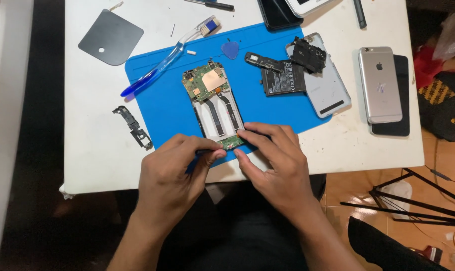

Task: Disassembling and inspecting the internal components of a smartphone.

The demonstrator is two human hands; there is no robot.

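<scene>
Back cover (323,85) and battery (283,79) were already off; my left hand (169,173) and right hand (277,163) pinched the opened phone (215,108)'s bottom board; motherboard remained.

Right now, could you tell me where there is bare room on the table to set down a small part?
The white table is bare left of the blue mat, between the dark plastic card and the black bracket. More room lies right of the right hand, below the silver phone. The mat's right end, around the battery and grey back cover, is crowded.
</scene>
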